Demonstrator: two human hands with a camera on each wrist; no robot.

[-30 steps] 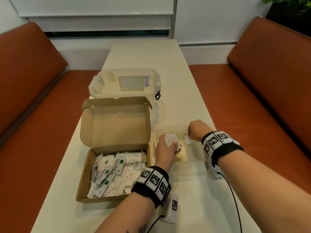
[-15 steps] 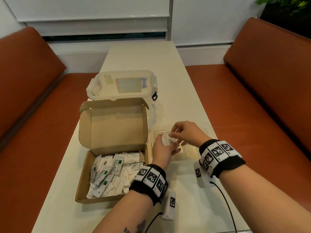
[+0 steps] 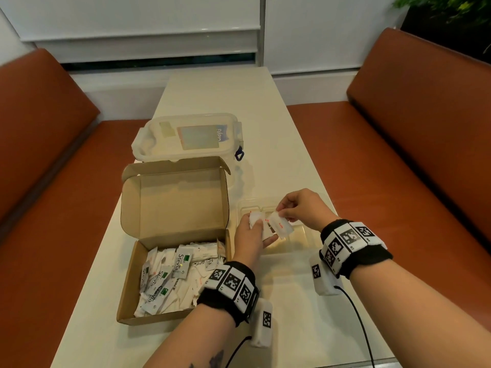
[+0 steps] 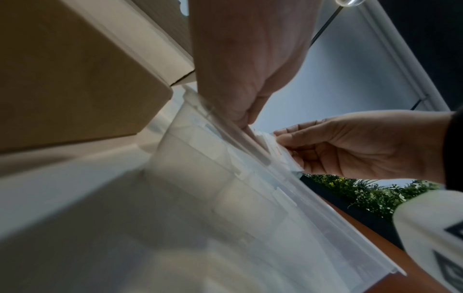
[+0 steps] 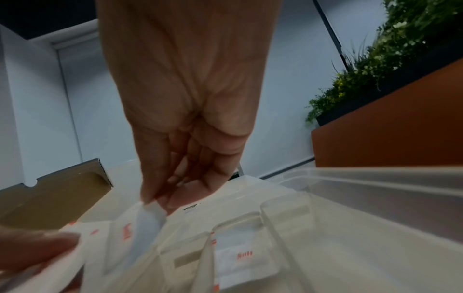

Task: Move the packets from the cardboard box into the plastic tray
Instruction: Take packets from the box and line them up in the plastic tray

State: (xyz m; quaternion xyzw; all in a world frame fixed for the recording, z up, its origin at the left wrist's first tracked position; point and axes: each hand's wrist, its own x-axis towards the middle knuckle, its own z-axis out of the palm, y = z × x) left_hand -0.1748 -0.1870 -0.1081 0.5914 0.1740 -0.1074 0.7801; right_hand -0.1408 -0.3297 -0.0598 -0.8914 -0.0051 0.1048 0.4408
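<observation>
The cardboard box (image 3: 148, 282) stands open on the table (image 3: 265, 144), lid flap upright at its far edge, and holds a loose heap of white packets (image 3: 175, 282); several read "Stevia" beside a green mark, others carry small red print too fine to read. The clear plastic tray (image 3: 300, 235), divided into compartments, sits just beside the box on its right. One white packet with red lettering lies flat in a tray compartment (image 5: 240, 263); which compartment cannot be determined. My left hand (image 3: 252, 235), above the tray, grips a small stack of white packets (image 3: 256, 220) between thumb and fingers. My right hand (image 3: 300, 208), also above the tray, pinches one packet with red print (image 3: 279, 224) by its end, touching the stack. Behind the box stands a translucent lidded container (image 3: 186, 139) with a blue latch; its lid label is printed, but I cannot read it. The table is a long cream surface with orange-brown bench seats (image 3: 53, 181) on both sides, white wall panels at the far end and green foliage (image 3: 451, 11) at the far right.
</observation>
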